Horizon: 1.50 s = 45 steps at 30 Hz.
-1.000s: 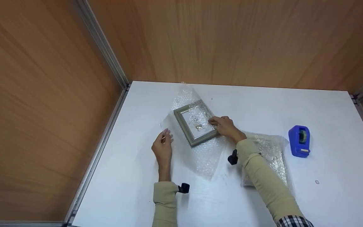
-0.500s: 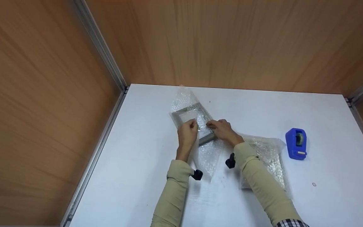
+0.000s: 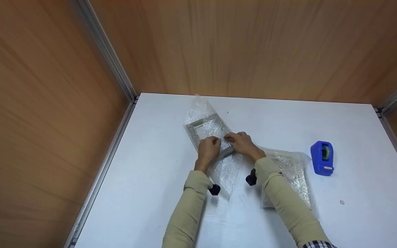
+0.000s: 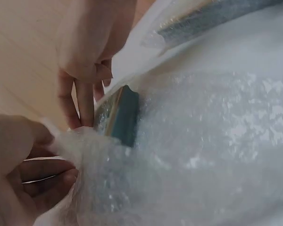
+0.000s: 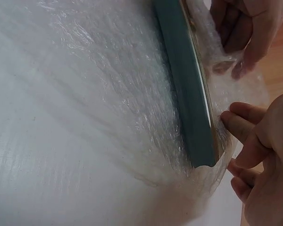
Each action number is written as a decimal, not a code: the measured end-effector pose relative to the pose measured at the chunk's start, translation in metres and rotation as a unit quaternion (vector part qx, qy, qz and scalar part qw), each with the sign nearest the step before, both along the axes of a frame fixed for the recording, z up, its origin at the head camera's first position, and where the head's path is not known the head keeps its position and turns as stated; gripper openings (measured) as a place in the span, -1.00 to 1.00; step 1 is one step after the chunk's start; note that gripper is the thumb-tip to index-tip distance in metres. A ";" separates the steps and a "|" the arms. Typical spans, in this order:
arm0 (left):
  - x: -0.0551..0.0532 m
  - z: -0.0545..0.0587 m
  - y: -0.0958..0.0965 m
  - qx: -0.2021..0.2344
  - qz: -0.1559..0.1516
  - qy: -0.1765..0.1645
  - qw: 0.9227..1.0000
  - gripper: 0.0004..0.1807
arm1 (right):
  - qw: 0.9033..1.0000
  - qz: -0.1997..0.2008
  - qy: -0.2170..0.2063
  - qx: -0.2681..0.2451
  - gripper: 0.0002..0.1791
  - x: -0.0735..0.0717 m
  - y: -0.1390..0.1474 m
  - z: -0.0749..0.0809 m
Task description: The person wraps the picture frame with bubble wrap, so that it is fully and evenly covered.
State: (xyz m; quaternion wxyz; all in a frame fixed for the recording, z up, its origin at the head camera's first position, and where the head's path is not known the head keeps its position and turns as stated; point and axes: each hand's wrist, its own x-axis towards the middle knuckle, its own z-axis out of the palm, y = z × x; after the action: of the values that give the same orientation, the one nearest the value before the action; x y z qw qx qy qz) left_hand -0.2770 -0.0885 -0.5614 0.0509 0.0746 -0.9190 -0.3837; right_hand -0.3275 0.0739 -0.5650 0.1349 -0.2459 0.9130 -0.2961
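In the head view a picture frame (image 3: 204, 121) with a grey-green border lies slanted, covered by a sheet of bubble wrap (image 3: 198, 109) whose corners stick out above and below it. My left hand (image 3: 209, 148) is over the frame's lower half and pinches an edge of the wrap, as the left wrist view also shows. From the right side my right hand (image 3: 242, 144) presses its fingertips on the wrap over the frame. The right wrist view shows the frame's bluish-green side (image 5: 191, 94) standing bare between folds of wrap.
To the right lies another flat package (image 3: 289, 168) in bubble wrap, partly under my right forearm. A blue tape dispenser (image 3: 322, 158) stands farther right on the white table (image 3: 133, 193). Wooden panels (image 3: 240, 48) rise behind and at the left.
My left hand has moved right and up from beside the frame, bringing the left flap of wrap over it. The frame's formerly bare left part is now covered. My right hand stays nearly in place.
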 end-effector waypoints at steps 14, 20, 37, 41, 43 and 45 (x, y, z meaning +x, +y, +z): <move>0.017 0.003 -0.023 -0.168 -0.217 -0.066 0.959 -0.60 | 0.999 0.027 0.017 0.024 -0.63 0.017 0.002 0.031; 0.018 0.004 -0.023 -0.194 -0.249 -0.096 0.944 -0.61 | 0.974 0.108 0.142 0.139 -0.80 0.053 0.006 0.031; 0.015 0.001 -0.028 -0.208 -0.276 -0.039 0.938 -0.64 | 0.894 0.142 0.347 0.245 -0.86 0.118 0.006 0.008; 0.013 -0.001 -0.031 -0.164 -0.265 -0.080 0.947 -0.63 | 0.901 0.161 0.346 0.205 -0.93 0.108 0.008 0.011; 0.011 0.000 -0.033 -0.140 -0.256 -0.101 0.951 -0.62 | 0.910 0.168 0.337 0.172 -0.88 0.102 0.008 0.015; 0.010 0.001 -0.034 -0.124 -0.252 -0.111 0.953 -0.59 | 0.922 0.171 0.321 0.129 -0.85 0.094 0.009 0.020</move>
State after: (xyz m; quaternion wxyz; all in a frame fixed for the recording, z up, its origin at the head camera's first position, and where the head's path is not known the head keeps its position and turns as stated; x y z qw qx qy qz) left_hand -0.2666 -0.1221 -0.5609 -0.1412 -0.1235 -0.9481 -0.2566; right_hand -0.2331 0.0833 -0.5454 -0.0861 -0.4608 0.8817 -0.0529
